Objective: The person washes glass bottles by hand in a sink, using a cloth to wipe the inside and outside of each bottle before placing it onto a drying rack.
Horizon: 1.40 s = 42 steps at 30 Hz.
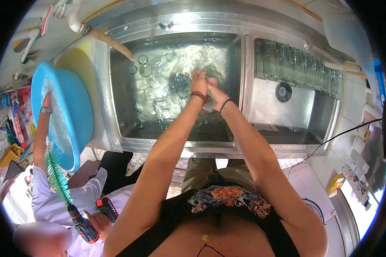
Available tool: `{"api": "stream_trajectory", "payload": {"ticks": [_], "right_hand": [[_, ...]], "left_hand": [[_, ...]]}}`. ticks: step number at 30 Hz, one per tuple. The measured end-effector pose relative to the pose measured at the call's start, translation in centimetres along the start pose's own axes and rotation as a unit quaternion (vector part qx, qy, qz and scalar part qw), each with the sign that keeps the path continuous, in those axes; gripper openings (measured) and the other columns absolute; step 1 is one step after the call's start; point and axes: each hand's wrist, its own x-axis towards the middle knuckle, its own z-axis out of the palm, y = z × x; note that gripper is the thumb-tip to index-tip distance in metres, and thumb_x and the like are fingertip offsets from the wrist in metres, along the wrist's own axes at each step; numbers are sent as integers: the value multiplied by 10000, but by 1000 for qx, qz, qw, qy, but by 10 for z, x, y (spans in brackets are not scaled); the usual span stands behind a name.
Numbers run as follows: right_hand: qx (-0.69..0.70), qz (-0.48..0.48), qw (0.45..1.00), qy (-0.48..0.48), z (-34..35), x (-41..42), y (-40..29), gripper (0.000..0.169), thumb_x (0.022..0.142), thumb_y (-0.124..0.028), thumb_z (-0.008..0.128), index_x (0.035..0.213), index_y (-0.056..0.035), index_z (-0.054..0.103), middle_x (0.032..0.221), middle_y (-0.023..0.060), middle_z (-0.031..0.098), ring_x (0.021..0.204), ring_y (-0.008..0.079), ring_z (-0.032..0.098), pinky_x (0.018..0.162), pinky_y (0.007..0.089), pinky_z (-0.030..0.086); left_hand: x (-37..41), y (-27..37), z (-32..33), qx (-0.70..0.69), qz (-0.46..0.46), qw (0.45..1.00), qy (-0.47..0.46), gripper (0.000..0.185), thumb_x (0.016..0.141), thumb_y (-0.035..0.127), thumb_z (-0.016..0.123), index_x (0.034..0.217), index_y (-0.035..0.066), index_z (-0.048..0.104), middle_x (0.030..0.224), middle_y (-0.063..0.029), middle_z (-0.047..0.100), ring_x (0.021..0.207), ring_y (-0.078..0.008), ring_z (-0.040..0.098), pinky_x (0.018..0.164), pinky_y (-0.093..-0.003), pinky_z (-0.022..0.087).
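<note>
In the water of the large steel sink basin [177, 139], my left hand [198, 83] and my right hand [218, 93] are close together around a clear glass jar [209, 105]. Much of the jar is hidden by my hands, and water ripples blur its outline. Several more clear glass jars [156, 93] lie under the water to the left of my hands. A dark round drain [180, 83] shows through the water beside my left hand.
Glass bottles [304, 67] stand in rows in the right basin [276, 109]. At left, a co-worker's hand [47, 101] reaches into a blue tub [80, 109]; the other [99, 225] holds a cordless drill [83, 225] with a green bottle brush [58, 176]. A hose [111, 43] hangs into the large basin.
</note>
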Motion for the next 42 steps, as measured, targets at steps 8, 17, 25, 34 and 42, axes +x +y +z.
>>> {"api": "stream_trajectory", "payload": {"ticks": [8,17,25,34,42], "right_hand": [[-556,-266,774,148,-12,-34,18,780,702,-235,775,1344,-16,390,1196,252,564,1031,385,594,866,418,506],[-586,-564,564,138,-21,-78,-7,520,682,-125,736,1184,-119,602,1051,112,661,850,265,659,636,337,560],[-659,-565,439,230,-66,-92,-16,197,779,-192,631,951,-109,679,949,16,649,1025,197,548,970,487,327],[-644,-577,463,194,-70,-88,-10,139,743,-227,658,833,-124,681,837,16,609,983,210,552,992,476,323],[-629,-589,469,192,-75,-94,-14,58,669,-129,639,726,-120,647,769,14,581,916,210,548,984,453,338]], "left_hand": [[50,-18,-10,-163,-342,914,-145,465,943,443,510,1069,0,570,991,-140,649,818,-270,624,787,-386,521],[11,12,-30,-97,-400,854,-319,466,975,451,358,1031,62,609,902,-110,671,797,-289,650,698,-449,541],[-13,-7,-51,-465,-526,708,-75,289,927,188,423,988,-52,572,920,-172,618,839,-298,633,722,-378,589],[-11,25,-56,-531,-560,626,-113,319,892,229,455,941,-74,542,899,-152,571,826,-278,579,740,-361,564],[-47,89,-23,-442,-466,762,-86,450,906,317,442,1128,-73,458,1052,-231,553,897,-340,585,791,-417,541]]}}
